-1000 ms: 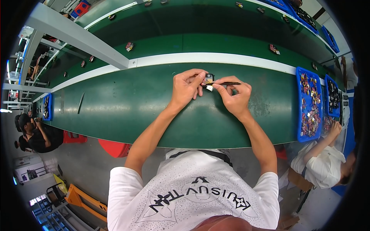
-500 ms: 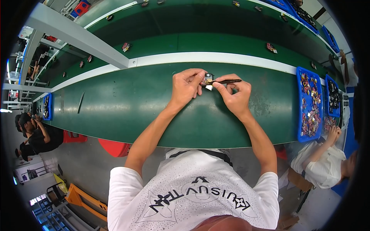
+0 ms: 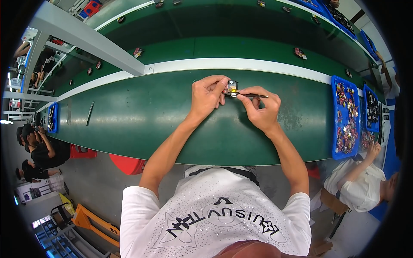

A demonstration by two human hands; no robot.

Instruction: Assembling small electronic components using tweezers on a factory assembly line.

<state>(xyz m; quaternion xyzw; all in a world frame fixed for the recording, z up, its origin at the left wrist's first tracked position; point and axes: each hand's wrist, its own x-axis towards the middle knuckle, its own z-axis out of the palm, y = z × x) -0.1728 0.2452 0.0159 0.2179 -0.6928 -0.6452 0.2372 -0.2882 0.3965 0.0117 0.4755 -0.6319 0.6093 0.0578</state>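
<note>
Green worktop [image 3: 142, 116] carries our work: we pinch the small dark part [image 3: 231, 87] in our left hand [image 3: 208, 95], while our right hand [image 3: 261, 112], just right of it, is closed on a thin tool [image 3: 251, 95] whose long axis runs sideways, tip touching the part.

A small dark component [image 3: 231, 86] is held at the fingertips of the left hand [image 3: 207, 94] above a green work surface [image 3: 142, 116]. A thin dark tool [image 3: 251, 95] is gripped in the right hand [image 3: 261, 112], its tip laid against the component. A white rail [image 3: 258, 65] is seen beyond the hands. Blue trays [image 3: 346, 116] filled with small parts are placed at the right, beside a seated person in white [image 3: 359, 185]. Other seated people [image 3: 36, 146] are visible at the left edge.
</note>
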